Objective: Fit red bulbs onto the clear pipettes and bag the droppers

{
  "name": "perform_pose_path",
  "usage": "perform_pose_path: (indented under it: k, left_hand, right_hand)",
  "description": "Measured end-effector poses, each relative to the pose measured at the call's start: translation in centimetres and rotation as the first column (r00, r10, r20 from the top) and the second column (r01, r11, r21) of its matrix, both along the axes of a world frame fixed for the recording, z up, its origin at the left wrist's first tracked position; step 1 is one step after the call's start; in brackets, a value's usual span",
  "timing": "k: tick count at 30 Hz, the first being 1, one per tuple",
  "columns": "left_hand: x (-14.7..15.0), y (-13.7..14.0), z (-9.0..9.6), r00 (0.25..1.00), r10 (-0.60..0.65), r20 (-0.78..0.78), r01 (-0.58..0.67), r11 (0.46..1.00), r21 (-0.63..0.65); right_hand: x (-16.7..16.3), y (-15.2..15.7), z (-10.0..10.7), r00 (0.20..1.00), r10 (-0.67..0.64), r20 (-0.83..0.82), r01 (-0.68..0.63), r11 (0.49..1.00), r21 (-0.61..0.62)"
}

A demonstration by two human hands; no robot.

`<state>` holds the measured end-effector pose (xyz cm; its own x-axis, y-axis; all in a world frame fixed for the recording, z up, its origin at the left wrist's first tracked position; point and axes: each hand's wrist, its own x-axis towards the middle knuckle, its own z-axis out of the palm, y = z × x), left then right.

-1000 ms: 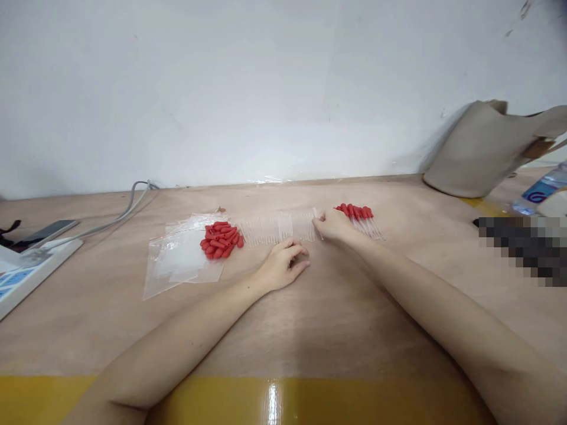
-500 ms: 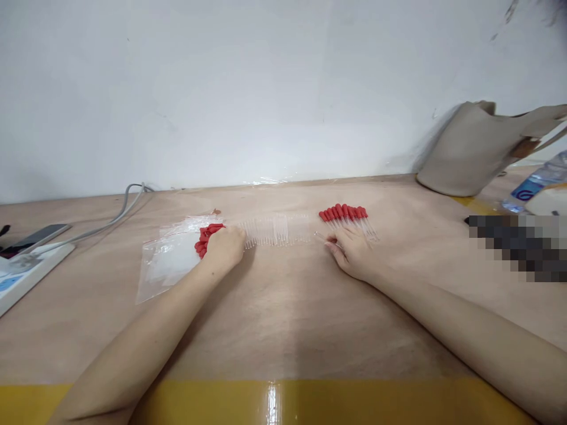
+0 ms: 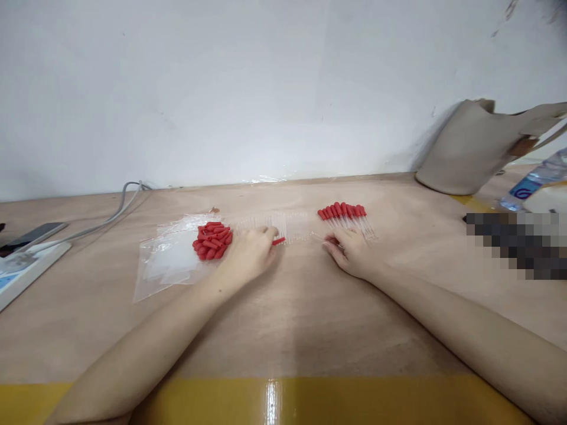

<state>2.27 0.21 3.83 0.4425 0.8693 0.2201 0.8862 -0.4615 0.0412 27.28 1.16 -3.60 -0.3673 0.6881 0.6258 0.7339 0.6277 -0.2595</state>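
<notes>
Pinched in my left hand (image 3: 251, 251) is a red rubber dropper bulb (image 3: 279, 241), its narrow end pointing right. My right hand (image 3: 349, 251) is closed on a thin glass dropper tube (image 3: 316, 235) whose end sticks out to the left. Between and behind the hands lies a row of clear glass tubes (image 3: 292, 227), partly covered by my left hand. A heap of red bulbs (image 3: 211, 241) sits left of that hand. Beyond my right hand, several droppers with red bulbs (image 3: 343, 211) lie side by side, their lower ends partly hidden by the fingers.
Clear plastic bags (image 3: 163, 260) lie under and beside the bulb heap. At far left are a white power strip (image 3: 35, 265), a phone (image 3: 38, 234) and a grey cable (image 3: 119, 212). A beige bag (image 3: 469, 147) and a water bottle (image 3: 538, 177) stand at the right.
My left hand has moved right from the bulb heap, now with a red bulb in its fingers. My right hand stays nearly in place with the glass tube.
</notes>
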Motion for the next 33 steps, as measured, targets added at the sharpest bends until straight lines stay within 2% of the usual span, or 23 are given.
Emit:
perform_pose_path:
  k: [3,8,15,18,21,24,33]
  left_hand:
    - [1.4,-0.2,-1.9,0.971,-0.206,0.124,0.205,0.979,0.022]
    - [2.1,0.2,-4.7,0.913,-0.284,0.292,0.287,0.957,0.034]
    - [2.7,1.1,-5.6,0.834,-0.240,0.496,0.261,0.965,0.028]
    - [2.7,1.3,-5.8,0.748,-0.215,0.628,0.271,0.963,0.008]
    - [2.7,1.4,-6.3,0.640,-0.147,0.755,0.320,0.943,-0.088]
    - [2.8,1.5,-6.8,0.570,-0.092,0.817,0.376,0.913,-0.159]
    - [2.7,1.3,-6.4,0.555,-0.081,0.828,0.439,0.874,-0.209]
  right_hand:
    - [0.0,-0.1,0.0,1.000,0.020,0.006,-0.020,1.000,0.007]
    - [-0.1,-0.4,0.3,0.999,0.041,0.029,-0.041,0.999,0.017]
    - [-0.4,-0.8,0.5,0.997,0.066,0.039,-0.066,0.998,-0.005]
    - [-0.6,-1.3,0.7,0.997,0.077,0.025,-0.076,0.997,-0.034]
    - [-0.8,-1.6,0.9,0.995,0.101,0.011,-0.100,0.994,-0.046]
    - [-1.0,-1.8,1.0,0.993,0.119,0.006,-0.119,0.992,-0.044]
    - [-1.0,-1.9,1.7,0.983,0.183,-0.016,-0.184,0.974,-0.132]
